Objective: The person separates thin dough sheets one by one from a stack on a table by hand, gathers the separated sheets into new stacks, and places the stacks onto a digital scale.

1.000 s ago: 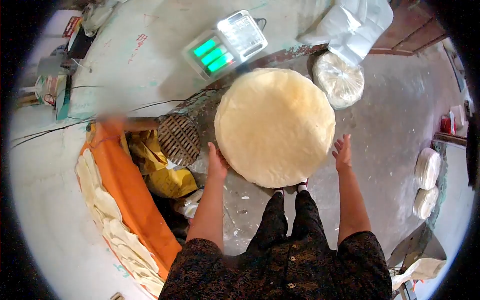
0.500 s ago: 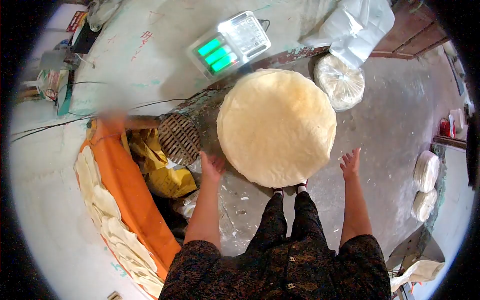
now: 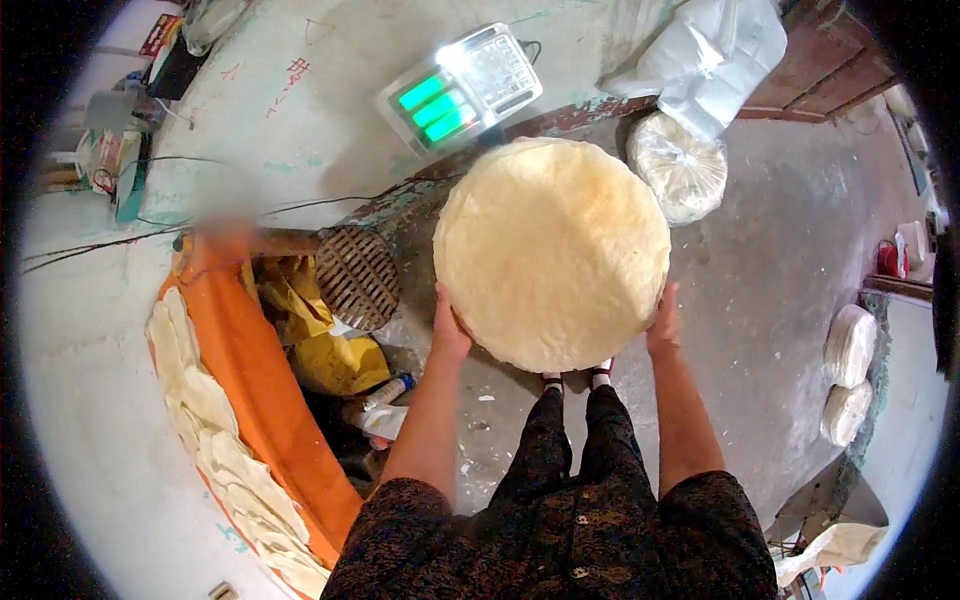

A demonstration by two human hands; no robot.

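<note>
The person's bare left hand [image 3: 450,325] is pressing against the near left edge of a large, round, cream-coloured stack of thin, dough-like sheets [image 3: 553,250], with one digit pointing up along the rim. Opposite, the bare right hand [image 3: 664,325] is meeting the near right edge in much the same way. The two hands are framing the stack between them, but most of the fingers are hiding behind its edge, so I cannot tell whether they are curling tightly under it or only lying flat against it. The stack is sitting directly in front of the person, above the feet; what is bearing its weight is staying out of my sight.

Around us, the grey, scuffed concrete floor [image 3: 790,240] is showing small pale scraps. Beyond the stack, a silver scale with a glowing green three-row display [image 3: 460,90] is standing by a pale, chipped surface marked in red. Just past the stack's far right, a round bundle wrapped in clear plastic [image 3: 685,165] is lying beneath a crumpled white plastic bag [image 3: 700,65]. To the left, a round brown woven basket [image 3: 356,278] is resting near a crumpled yellow sack [image 3: 338,362], and a long orange cloth [image 3: 270,420] is running beside overlapping, floppy cream sheets [image 3: 225,450].
</note>
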